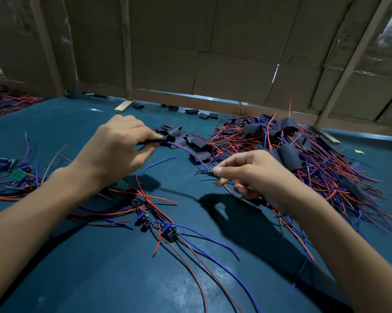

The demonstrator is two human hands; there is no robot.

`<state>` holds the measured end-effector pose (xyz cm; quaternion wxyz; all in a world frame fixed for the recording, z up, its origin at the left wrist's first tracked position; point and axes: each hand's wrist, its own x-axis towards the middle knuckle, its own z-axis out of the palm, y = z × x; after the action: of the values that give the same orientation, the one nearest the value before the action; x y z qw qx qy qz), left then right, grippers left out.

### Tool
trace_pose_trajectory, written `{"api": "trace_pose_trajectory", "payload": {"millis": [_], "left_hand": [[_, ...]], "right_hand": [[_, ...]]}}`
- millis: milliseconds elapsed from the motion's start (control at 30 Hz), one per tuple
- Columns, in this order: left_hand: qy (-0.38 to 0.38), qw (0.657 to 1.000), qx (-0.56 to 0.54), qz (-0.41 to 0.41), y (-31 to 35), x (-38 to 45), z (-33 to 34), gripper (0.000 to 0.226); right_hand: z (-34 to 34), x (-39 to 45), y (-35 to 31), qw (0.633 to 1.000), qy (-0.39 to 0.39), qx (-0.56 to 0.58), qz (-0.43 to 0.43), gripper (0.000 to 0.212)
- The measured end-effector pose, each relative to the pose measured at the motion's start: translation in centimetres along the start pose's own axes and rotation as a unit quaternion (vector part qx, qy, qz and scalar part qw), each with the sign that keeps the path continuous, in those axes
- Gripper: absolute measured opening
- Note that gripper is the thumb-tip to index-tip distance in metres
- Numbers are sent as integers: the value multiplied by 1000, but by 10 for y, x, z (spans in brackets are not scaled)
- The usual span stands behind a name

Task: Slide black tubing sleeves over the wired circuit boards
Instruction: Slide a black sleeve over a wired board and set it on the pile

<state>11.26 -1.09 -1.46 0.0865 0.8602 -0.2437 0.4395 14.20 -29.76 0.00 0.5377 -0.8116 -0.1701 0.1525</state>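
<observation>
Your left hand [120, 150] pinches a black tubing sleeve [168, 139] between thumb and fingers, so this grip is narrow and holds the sleeve above the table [100, 279]. A blue wire [188, 152] comes out from the sleeve and runs down to your right hand [251, 175]. Your right hand pinches a small green circuit board [210, 172] between thumb and forefinger; the other fingers of it are curled below, and thin wires stick out from the board to the left.

Just behind the sleeve you hold lies a small group of loose black sleeves [174, 132] on the table. To the right of them is a big heap of finished pieces [303, 154], where red and blue wires are mixed with black sleeves. Near your left forearm lie bare wired boards [170, 231] with long red and blue wires, and more boards [19, 175] are at the far left edge. A cardboard wall [201, 53] with wooden strips stands behind the table, and a few sleeves lie along its foot.
</observation>
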Motion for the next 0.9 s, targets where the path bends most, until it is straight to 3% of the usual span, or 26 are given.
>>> {"api": "trace_pose_trajectory", "payload": {"millis": [233,400,633,900], "left_hand": [[-73,994,43,76,6,-1,5,28],[-73,989,18,124,23,1,15,33],[-79,992,-76,70,27,-1,16,40],[-98,988,-109,48,28,-1,14,42]], "right_hand": [[1,2,0,998,26,53,-31,9],[13,4,3,992,49,24,-113,20],[9,3,6,973,76,53,-213,14],[11,3,6,965,71,89,-237,12]]}}
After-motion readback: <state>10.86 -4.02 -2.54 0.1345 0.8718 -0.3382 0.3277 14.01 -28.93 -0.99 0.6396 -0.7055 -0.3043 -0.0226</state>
